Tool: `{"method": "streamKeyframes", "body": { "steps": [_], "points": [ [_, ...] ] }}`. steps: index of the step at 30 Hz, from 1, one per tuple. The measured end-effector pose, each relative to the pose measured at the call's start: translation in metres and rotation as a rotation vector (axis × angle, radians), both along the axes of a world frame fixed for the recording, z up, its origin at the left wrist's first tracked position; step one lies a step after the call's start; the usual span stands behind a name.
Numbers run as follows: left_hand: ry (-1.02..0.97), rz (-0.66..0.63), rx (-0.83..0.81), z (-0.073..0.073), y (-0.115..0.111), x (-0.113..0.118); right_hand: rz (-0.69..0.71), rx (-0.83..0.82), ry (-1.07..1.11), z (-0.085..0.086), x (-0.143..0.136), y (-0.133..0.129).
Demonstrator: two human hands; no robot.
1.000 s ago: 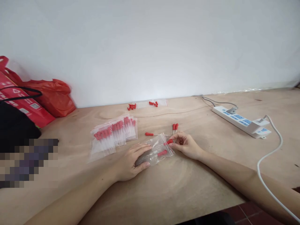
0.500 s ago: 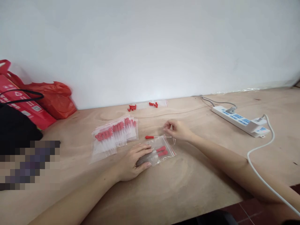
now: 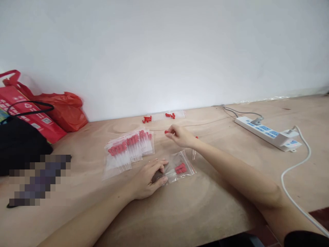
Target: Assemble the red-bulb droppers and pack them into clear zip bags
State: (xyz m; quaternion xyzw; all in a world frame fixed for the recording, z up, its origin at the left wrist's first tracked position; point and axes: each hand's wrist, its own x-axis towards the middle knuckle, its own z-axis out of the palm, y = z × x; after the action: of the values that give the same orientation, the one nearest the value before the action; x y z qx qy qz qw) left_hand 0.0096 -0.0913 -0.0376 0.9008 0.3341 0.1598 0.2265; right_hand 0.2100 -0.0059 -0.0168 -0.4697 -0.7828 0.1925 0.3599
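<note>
My left hand (image 3: 150, 178) rests on a clear zip-lock bag (image 3: 177, 158), its thumb and fingers curled over the lower end. Several red-bulbed droppers (image 3: 181, 168) lie inside the bag, bulbs toward the zip. Above and beyond it, my right hand (image 3: 180, 135) is closed in a pinch. A red bulb end (image 3: 166, 132) pokes out left of its fingertips; the rest of that dropper is hidden by the hand. Clear dropper tips (image 3: 194, 154) show below my right forearm, and a bit of red (image 3: 197, 137) shows above it.
Filled bags of red-bulbed droppers (image 3: 128, 151) overlap in a row at left. Near the wall lie small red bulbs (image 3: 147, 119) and clear bags (image 3: 158, 117). A white power strip (image 3: 267, 133) with a cable (image 3: 285, 175) stands at right; red bags (image 3: 64, 109) and black cloth (image 3: 23, 147) at left.
My right hand has moved left and away from me, with a red bulb end now at its fingertips. The loose dropper behind the bag no longer shows there. The left hand stays on the bag.
</note>
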Motion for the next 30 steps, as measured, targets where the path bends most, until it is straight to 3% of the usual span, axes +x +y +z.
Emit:
{"method": "streamKeyframes", "body": {
  "steps": [3, 8, 13, 18, 23, 30],
  "points": [
    [0.0, -0.004, 0.001, -0.001, 0.001, 0.0, -0.109, 0.118, 0.437, -0.004, 0.033, -0.008],
    [0.031, 0.009, 0.015, -0.002, 0.002, 0.001, -0.334, -0.085, 0.735, -0.024, 0.073, -0.034],
    [0.042, 0.012, 0.024, -0.002, 0.002, 0.0, -0.386, -0.254, 0.903, -0.037, 0.068, -0.051],
    [0.081, 0.024, 0.029, -0.003, 0.002, -0.002, -0.316, -0.438, 1.053, -0.04, 0.05, -0.061],
    [0.118, 0.069, 0.032, -0.009, 0.002, -0.004, -0.178, -0.588, 0.998, -0.043, 0.044, -0.074],
    [0.096, 0.049, 0.052, -0.009, 0.003, -0.004, -0.051, -0.552, 0.748, -0.038, 0.04, -0.075]
  ]
}}
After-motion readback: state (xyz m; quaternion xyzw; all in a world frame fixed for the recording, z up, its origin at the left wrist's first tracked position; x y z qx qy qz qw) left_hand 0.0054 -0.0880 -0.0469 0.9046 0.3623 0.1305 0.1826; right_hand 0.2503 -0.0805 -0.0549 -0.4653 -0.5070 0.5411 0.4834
